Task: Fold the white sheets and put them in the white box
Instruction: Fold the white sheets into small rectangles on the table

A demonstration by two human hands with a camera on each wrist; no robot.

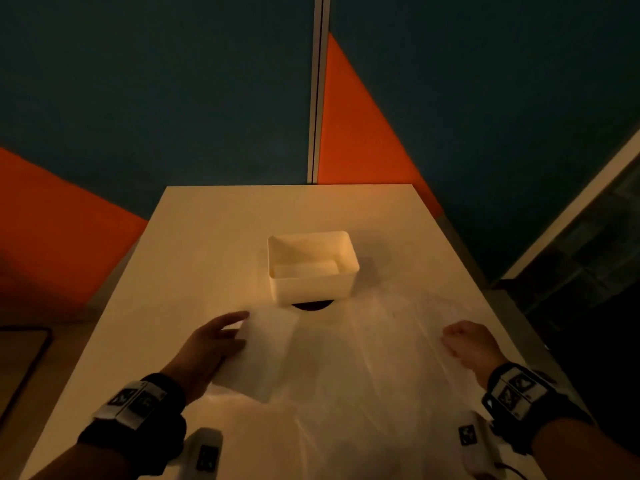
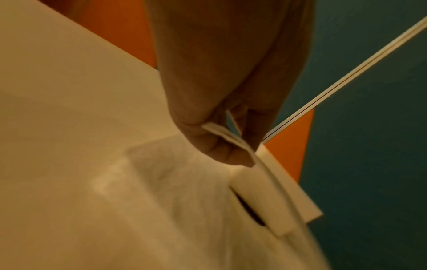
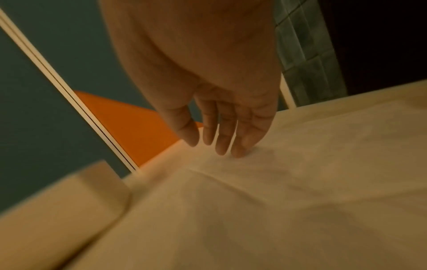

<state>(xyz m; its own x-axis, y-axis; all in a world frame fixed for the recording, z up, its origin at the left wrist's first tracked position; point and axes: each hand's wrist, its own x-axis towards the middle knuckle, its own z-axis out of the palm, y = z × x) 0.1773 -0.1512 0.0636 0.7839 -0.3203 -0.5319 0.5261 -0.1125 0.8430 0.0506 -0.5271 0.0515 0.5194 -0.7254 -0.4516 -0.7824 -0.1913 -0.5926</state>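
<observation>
White box (image 1: 313, 268) stands mid-table (image 1: 207, 237), open top, a folded white piece lying inside. White sheet (image 1: 363, 368) spread flat on the near side of the box, its far edge reaching the box's near wall. Left hand (image 1: 211, 344) at the sheet's left edge, near-left of the box; wrist view shows thumb and finger pinching that edge (image 2: 227, 136), lifted slightly. Right hand (image 1: 472, 344) near-right of the box, fingers straight, fingertips (image 3: 240, 151) pressing the sheet, gripping nothing.

The pale table (image 1: 214, 237) carries a white box (image 1: 313, 285) and, just before it, a spread white sheet (image 1: 346, 368).
</observation>
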